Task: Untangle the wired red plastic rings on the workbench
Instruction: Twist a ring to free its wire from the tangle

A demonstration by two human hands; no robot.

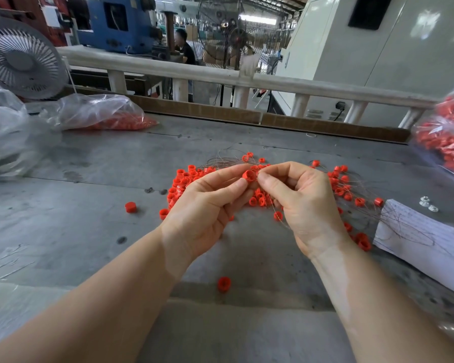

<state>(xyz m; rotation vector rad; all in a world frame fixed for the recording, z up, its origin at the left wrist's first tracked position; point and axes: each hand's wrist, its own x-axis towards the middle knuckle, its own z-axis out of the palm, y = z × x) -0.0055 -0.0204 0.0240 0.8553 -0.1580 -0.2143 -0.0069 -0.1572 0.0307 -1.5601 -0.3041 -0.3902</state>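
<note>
Rings (257, 195) mid-workbench (89, 231); paper (425, 239) right.

Your left hand (207, 205) pinches red ring (249, 176); your right hand (299, 203) pinches wire beside it, above ring pile (184, 184) on workbench (89, 231).

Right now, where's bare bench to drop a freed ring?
Bare workbench lies left of the ring pile, past the stray ring, up to the plastic bags. The near edge under the forearms is bare too. Crowded: under both hands, and right toward the paper, where wires sprawl.
</note>
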